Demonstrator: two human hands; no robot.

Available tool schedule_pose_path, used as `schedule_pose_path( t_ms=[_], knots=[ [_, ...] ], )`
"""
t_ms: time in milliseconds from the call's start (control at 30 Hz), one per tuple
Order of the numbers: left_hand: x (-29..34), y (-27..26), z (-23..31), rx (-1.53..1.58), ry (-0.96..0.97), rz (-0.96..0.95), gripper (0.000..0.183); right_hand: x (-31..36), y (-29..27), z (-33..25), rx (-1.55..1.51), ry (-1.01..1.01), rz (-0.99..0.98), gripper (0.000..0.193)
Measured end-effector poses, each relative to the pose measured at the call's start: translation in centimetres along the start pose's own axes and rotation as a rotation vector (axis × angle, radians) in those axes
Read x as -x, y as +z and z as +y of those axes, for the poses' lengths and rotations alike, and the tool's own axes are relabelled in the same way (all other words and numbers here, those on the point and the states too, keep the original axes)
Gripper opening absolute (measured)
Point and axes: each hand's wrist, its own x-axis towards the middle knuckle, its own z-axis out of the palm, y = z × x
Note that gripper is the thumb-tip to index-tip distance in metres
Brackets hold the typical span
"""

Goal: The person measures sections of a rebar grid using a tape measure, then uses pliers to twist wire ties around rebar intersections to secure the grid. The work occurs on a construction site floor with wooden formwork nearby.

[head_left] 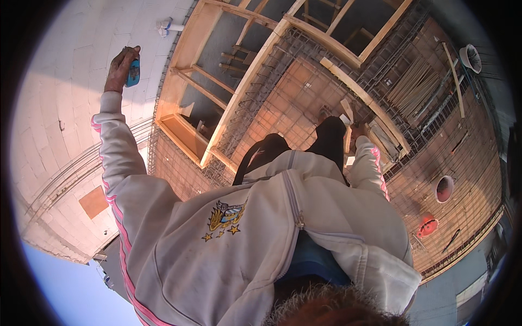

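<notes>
My left hand (120, 69) is stretched out to the far left, over the pale block wall. Its fingers are closed around a compact teal-blue tape measure (132, 73). Lower and to the right, my right hand (359, 130) is beside my knee, among short wood offcuts (348, 110). It is small and shaded there, and its fingers do not show clearly enough to tell whether they grip a piece. A long timber board (370, 98) lies just beyond that hand, on a grid of steel rebar (272, 117).
Timber formwork frames (239, 92) with open bays stand ahead. A bundle of thin sticks (416, 89) lies on the rebar at the right, with a white bucket (471, 58) farther out. Round pipe openings (443, 189) and a red round piece (428, 227) are at the lower right.
</notes>
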Motion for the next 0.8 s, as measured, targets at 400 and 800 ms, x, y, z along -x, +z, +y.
schedule_pose_path(
  t_ms=[400,800],
  knots=[
    [7.0,31.5,-7.5,0.453,-0.676,-0.311,0.042,-3.5,-5.6,4.7,0.245,0.032,-0.051,0.028],
    [0.1,46.4,-10.2,0.641,-0.569,-0.477,0.050,3.0,-5.2,-2.7,0.486,-0.039,-0.057,0.033]
  ],
)
